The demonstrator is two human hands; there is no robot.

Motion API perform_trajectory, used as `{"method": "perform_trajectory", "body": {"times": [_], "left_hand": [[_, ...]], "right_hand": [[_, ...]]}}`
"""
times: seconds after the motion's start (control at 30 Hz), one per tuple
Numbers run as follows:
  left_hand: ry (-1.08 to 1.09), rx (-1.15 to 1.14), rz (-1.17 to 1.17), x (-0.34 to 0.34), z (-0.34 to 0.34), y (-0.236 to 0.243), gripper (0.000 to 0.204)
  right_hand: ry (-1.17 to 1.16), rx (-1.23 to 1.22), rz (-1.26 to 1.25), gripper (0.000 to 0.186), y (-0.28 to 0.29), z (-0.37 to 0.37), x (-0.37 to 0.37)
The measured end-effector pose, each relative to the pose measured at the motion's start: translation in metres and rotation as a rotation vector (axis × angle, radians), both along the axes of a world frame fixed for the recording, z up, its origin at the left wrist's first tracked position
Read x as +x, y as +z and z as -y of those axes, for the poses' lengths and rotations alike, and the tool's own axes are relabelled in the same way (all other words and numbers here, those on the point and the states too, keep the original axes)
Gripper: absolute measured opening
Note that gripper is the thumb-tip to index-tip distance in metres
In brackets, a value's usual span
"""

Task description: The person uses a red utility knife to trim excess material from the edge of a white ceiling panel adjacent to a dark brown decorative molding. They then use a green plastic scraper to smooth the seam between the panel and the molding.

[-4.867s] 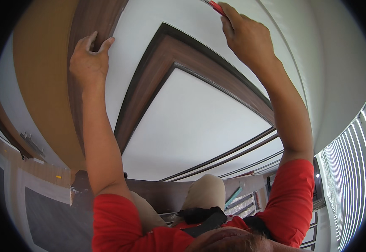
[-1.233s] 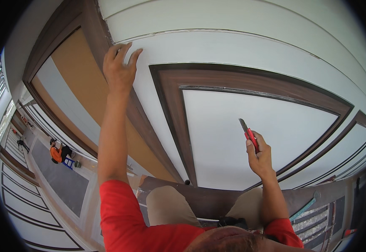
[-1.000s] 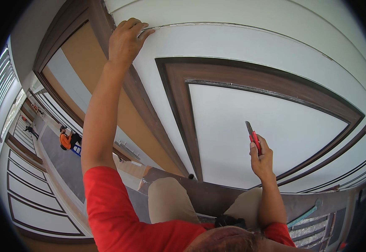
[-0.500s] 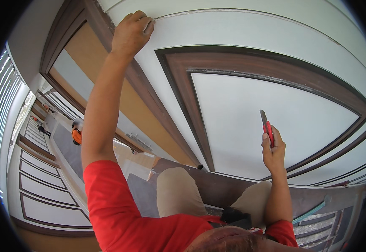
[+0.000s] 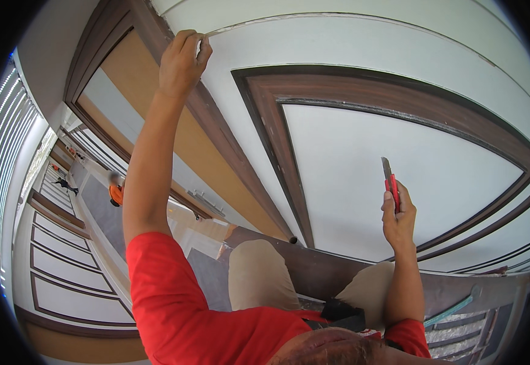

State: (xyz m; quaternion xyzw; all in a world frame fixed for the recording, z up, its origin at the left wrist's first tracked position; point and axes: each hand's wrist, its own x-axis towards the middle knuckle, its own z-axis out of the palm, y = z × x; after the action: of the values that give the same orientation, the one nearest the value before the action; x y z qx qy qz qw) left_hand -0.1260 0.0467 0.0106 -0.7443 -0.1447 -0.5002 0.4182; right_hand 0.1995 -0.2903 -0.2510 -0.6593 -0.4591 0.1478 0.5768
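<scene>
My left hand (image 5: 184, 64) is raised at the upper corner of the white wall panel (image 5: 259, 42), where a thin seam with a rough line meets the brown wooden trim (image 5: 222, 140). Its fingers are curled together; whatever is between them is too small to make out. Lower and to the right, my right hand (image 5: 398, 216) grips a red utility knife (image 5: 391, 185), blade out and pointing up, in front of the brown-framed white inset panel (image 5: 350, 158).
A tan and grey door panel (image 5: 125, 73) stands at the left. Down the walkway (image 5: 97, 207) are a co-worker in orange (image 5: 116, 194) and a more distant dark-clothed person (image 5: 65, 185). My knees (image 5: 259, 274) are by a dark ledge (image 5: 313, 274), with a teal strip (image 5: 450, 307) at the right.
The view has swung since the oldest frame, and my right hand with the knife has come down. My left hand has climbed to the seam, closed its fingers, then dropped slightly.
</scene>
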Motion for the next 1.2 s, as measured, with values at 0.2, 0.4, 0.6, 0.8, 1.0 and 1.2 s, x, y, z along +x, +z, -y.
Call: {"method": "perform_trajectory", "body": {"times": [0.2,0.4,0.6,0.8,1.0,1.2], "left_hand": [[-0.102,-0.033,-0.055,-0.002,0.046,-0.017,0.019],[-0.264,-0.096,-0.198,0.011,0.079,-0.049,0.024],[-0.253,-0.079,-0.17,0.024,0.101,-0.049,0.034],[0.193,0.119,0.069,0.02,0.042,0.003,0.04],[0.495,-0.253,-0.088,0.005,0.003,0.014,0.026],[0.403,-0.103,-0.235,0.005,0.02,0.017,0.018]], "right_hand": [[-0.007,0.022,0.022,0.036,-0.002,-0.002,0.0],[0.005,0.0,-0.069,0.038,0.002,-0.001,-0.004],[-0.003,-0.019,-0.045,0.04,0.002,-0.001,-0.003],[-0.017,0.045,0.039,0.041,-0.008,-0.004,0.0],[-0.003,0.035,0.035,0.04,0.001,0.001,-0.006],[-0.02,-0.002,0.04,0.04,0.001,0.002,-0.003]]}}
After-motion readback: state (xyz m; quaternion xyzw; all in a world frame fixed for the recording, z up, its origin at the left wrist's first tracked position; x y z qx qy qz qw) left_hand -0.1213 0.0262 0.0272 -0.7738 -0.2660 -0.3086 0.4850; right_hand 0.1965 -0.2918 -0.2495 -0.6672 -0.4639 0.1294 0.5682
